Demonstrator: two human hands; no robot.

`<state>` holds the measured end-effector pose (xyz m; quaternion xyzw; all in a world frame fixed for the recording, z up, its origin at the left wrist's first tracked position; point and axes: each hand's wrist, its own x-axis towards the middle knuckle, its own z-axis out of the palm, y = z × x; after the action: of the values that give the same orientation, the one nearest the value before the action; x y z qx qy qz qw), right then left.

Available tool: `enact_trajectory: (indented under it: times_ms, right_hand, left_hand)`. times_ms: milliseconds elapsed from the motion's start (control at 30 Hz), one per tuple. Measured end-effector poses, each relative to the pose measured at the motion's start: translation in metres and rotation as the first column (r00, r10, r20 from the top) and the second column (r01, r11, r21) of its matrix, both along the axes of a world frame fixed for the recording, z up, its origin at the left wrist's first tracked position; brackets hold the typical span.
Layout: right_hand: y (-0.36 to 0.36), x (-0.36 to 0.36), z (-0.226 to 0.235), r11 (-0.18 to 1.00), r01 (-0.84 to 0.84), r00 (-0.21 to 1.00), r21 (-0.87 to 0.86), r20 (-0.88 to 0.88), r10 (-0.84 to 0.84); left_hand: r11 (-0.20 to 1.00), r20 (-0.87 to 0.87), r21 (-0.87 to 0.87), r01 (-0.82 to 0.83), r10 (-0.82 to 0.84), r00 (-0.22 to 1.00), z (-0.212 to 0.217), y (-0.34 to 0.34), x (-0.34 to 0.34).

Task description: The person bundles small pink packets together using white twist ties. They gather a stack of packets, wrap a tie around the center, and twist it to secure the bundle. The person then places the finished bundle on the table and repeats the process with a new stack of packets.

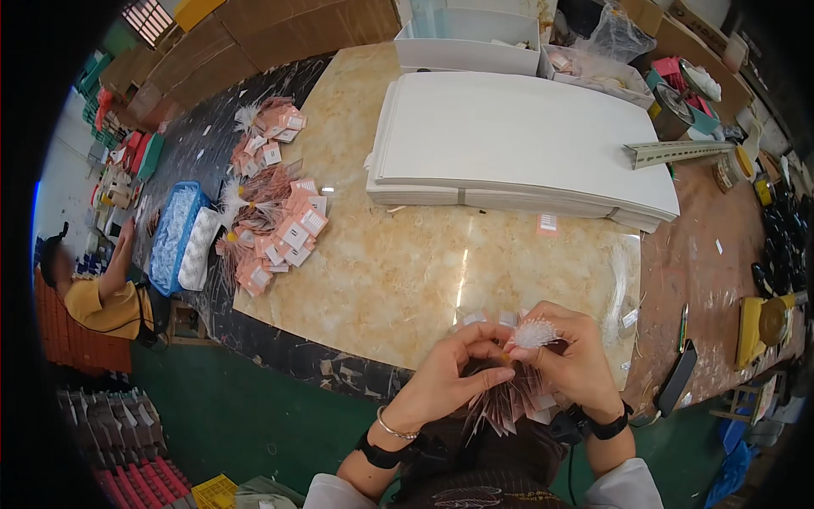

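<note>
Left hand (445,373) and right hand (572,360) close together at near desk (407,280) edge, both pinching bundle of tags (509,403) with white string tuft (534,333). More tag piles (280,229) along left edge; white boards (517,140) stacked at far side.

Both hands meet at the lower edge: left hand (441,377) and right hand (572,356), fingers pinched (wrists banded).
</note>
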<state>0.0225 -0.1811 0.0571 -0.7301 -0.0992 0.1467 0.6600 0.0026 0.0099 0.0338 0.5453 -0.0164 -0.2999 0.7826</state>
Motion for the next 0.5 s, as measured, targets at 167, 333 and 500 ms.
enact_trajectory:
  times_ms: [167, 333, 500]
  right_hand:
    - [-0.002, -0.006, 0.000, 0.996, 0.085, 0.996, 0.039, 0.032, -0.086]
    - [-0.003, -0.010, 0.000, 0.978, 0.158, 0.984, 0.135, -0.097, -0.146]
    - [-0.008, -0.010, -0.001, 0.976, 0.144, 0.981, 0.164, -0.150, -0.119]
  left_hand:
    - [0.994, 0.081, 0.096, 0.052, -0.060, 0.995, 0.004, -0.002, 0.002]
    - [0.961, 0.252, 0.267, 0.069, -0.139, 0.958, 0.008, -0.002, 0.001]
    - [0.976, 0.260, 0.211, 0.061, -0.116, 0.959, 0.010, -0.006, -0.002]
